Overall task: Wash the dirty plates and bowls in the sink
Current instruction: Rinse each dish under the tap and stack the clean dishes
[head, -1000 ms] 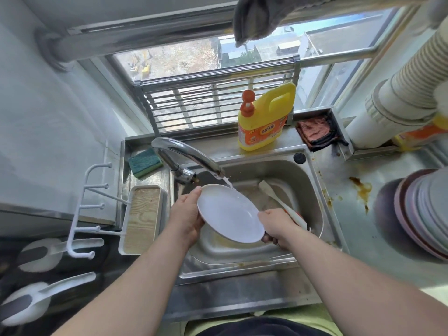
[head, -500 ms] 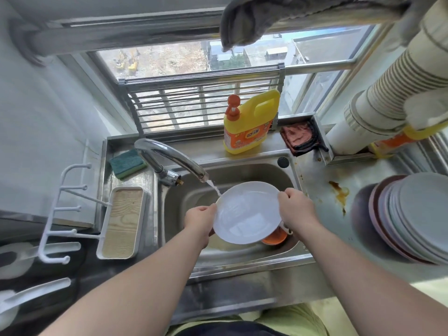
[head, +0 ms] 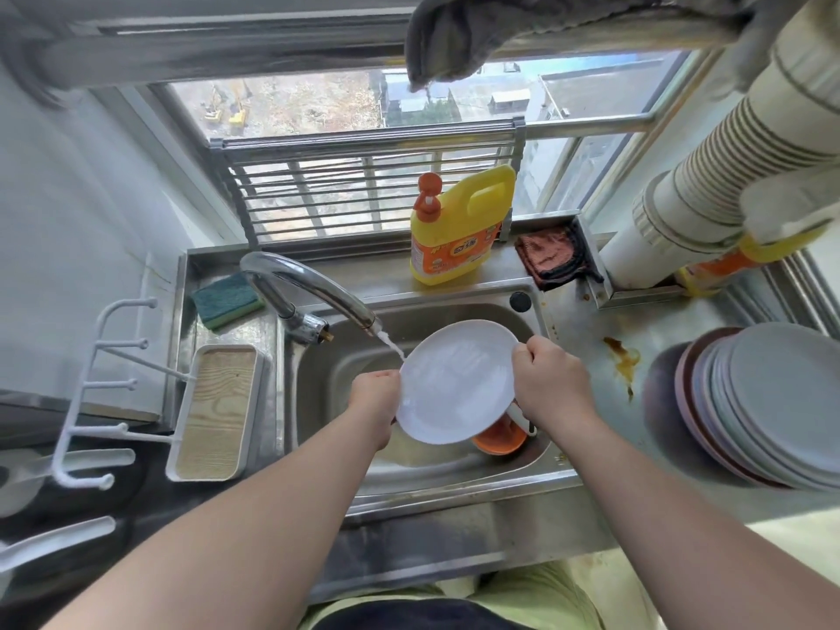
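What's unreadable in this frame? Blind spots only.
Head view only:
- Orange bowl: mostly hidden behind the white plate and right hand.
- Left hand fingers: behind the plate's rim.
- Sink floor: largely covered by the plate.
- Plate stack: cut off by right edge.
- Detergent bottle label: too small.

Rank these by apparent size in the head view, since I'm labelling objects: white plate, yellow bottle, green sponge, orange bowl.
1. White plate
2. Yellow bottle, close behind; it stands farther away, so the true order is unsure
3. Green sponge
4. Orange bowl, mostly hidden under the plate
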A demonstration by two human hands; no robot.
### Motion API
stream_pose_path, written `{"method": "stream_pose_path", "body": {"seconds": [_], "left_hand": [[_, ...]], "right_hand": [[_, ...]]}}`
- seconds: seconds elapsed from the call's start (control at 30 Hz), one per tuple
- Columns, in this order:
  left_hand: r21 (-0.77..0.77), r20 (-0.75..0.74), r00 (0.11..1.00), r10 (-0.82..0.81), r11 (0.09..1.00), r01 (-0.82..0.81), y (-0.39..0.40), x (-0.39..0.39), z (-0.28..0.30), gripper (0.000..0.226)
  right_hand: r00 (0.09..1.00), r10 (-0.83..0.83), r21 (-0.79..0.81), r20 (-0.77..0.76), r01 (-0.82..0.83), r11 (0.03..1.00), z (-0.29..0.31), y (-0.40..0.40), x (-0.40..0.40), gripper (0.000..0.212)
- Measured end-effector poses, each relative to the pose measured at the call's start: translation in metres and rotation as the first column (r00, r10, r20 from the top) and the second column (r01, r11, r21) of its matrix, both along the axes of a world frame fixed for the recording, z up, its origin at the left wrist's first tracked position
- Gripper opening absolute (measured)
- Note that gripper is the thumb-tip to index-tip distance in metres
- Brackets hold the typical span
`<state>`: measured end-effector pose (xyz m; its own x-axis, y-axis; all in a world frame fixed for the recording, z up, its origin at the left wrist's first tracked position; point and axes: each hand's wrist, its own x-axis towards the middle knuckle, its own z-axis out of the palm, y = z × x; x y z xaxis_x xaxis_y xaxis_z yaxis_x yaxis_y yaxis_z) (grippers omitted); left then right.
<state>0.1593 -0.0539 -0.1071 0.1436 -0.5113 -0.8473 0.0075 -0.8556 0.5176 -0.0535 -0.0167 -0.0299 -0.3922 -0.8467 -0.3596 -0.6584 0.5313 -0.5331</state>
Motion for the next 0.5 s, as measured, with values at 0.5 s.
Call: {"method": "stream_pose_path", "body": {"seconds": [0.5], "left_hand": [[-0.192, 0.000, 1.000, 0.008, 0.981, -0.007, -0.029, 0.042, 0.057, 0.012]], "right_hand": [[0.988, 0.054, 0.353, 0.147, -0.103, 0.930, -0.057, 0.005, 0.042, 0.031]]}}
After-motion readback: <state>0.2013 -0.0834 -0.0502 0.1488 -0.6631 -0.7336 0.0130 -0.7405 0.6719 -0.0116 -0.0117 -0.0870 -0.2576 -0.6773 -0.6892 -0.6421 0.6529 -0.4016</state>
